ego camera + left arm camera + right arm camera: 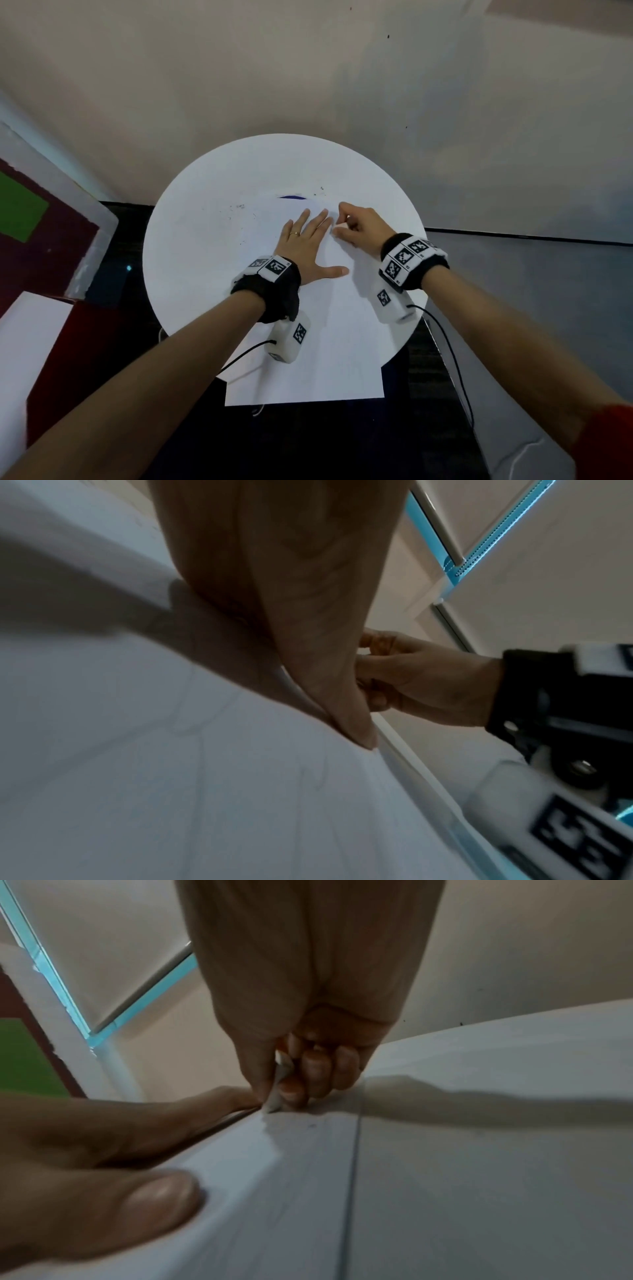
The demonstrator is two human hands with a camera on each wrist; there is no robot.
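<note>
Beige wall (308,85) fills the upper half of the head view; below it, at centre frame, stands a round white counter (205,267). White paper sheet (325,359) lies on the counter from centre to lower centre, near end overhanging the counter's near rim. Left grip (305,246): palm down on the sheet at centre frame, fingers straight and spread, thumb stretched out to the right; wide and flat, holding nothing, pressing the sheet down. Ring (294,233) on one finger. Right grip (359,222): just right of the left fingertips, fingers curled. In the right wrist view, thumb and fingertips (291,1093) are pinched narrow on a raised corner of the sheet, lifted slightly off the surface. Dark blue sliver (291,197) shows just beyond the sheet's far edge; cannot tell what it is. Both wrists carry black bands with black-and-white marker tiles (406,255) and white camera blocks with cables. Left edge of frame: dark red panel (51,240) with a green patch (20,212), white-framed.
</note>
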